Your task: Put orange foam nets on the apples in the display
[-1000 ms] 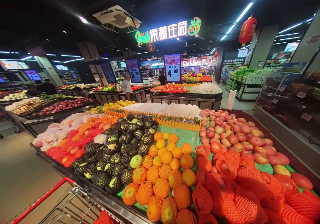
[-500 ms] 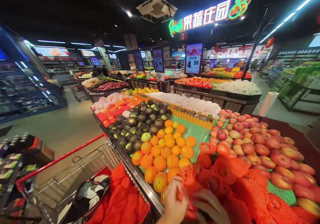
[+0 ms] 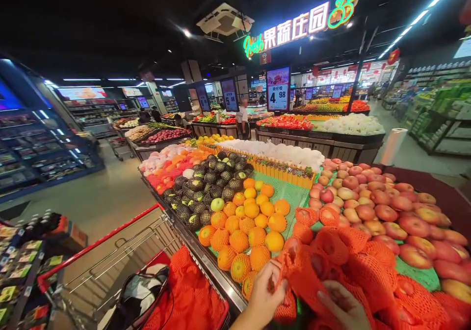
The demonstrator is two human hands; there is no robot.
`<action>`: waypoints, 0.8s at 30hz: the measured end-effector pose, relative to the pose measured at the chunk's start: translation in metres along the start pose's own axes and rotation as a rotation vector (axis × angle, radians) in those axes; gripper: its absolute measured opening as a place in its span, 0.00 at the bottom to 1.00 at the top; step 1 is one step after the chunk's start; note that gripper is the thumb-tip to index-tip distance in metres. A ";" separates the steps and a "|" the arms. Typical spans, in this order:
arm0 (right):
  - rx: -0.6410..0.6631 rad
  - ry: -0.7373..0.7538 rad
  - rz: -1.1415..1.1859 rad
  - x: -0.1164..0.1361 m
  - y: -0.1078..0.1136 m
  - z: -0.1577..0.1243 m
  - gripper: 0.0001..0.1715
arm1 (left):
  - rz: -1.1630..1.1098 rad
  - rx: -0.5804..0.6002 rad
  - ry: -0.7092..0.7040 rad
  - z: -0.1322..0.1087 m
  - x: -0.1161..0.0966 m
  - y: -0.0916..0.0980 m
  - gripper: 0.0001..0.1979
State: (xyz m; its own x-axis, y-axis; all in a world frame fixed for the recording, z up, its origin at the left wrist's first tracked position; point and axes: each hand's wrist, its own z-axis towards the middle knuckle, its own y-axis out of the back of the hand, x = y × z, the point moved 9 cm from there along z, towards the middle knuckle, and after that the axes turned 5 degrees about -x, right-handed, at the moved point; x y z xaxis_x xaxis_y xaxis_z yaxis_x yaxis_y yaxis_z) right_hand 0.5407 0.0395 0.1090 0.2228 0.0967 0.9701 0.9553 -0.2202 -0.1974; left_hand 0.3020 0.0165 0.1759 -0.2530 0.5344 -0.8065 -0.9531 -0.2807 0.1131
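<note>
My left hand (image 3: 265, 289) is closed at the front edge of the display, pinching one end of a red foam fruit net (image 3: 304, 282). To its right, my right hand (image 3: 344, 304) has its thumb and fingers closed on the net's other side. The net stretches between the two hands; whether a fruit sits inside it I cannot make out. Around my right hand lie several apples in red foam nets (image 3: 371, 268). Just beyond my left hand are oranges (image 3: 239, 240), some wearing orange foam nets.
A shopping cart (image 3: 106, 229) stands at left, holding red foam nets (image 3: 193, 288) and a black-and-white bag (image 3: 142, 290). Bare apples (image 3: 379, 197) fill the right side of the display. Dark-netted fruit (image 3: 209, 182) lies beyond the oranges. A person (image 3: 243, 119) stands farther back.
My right hand has moved right and down, drawing the red net out between my hands. My left hand has shifted slightly right in the view. The camera has turned a little.
</note>
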 end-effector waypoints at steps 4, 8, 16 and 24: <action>-0.465 0.125 -0.024 0.018 0.080 -0.005 0.30 | 0.175 -0.153 -0.202 0.026 -0.004 0.019 0.05; -0.613 0.105 -0.093 0.031 0.096 -0.039 0.32 | 0.421 0.047 -0.352 0.056 0.021 -0.013 0.05; -0.296 0.016 0.117 0.015 0.033 -0.071 0.39 | 0.227 0.440 -0.173 0.012 0.038 -0.077 0.17; -0.140 0.063 -0.050 -0.021 0.023 -0.075 0.35 | 0.033 0.859 0.091 -0.053 0.025 -0.104 0.15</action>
State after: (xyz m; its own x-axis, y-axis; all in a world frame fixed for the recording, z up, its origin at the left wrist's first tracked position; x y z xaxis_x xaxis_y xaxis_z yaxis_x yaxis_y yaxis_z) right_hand 0.5431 -0.0402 0.0946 0.1588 0.0512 0.9860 0.9276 -0.3498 -0.1313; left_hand 0.4031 0.0166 0.1129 -0.3036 0.4600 -0.8344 -0.7503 0.4243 0.5070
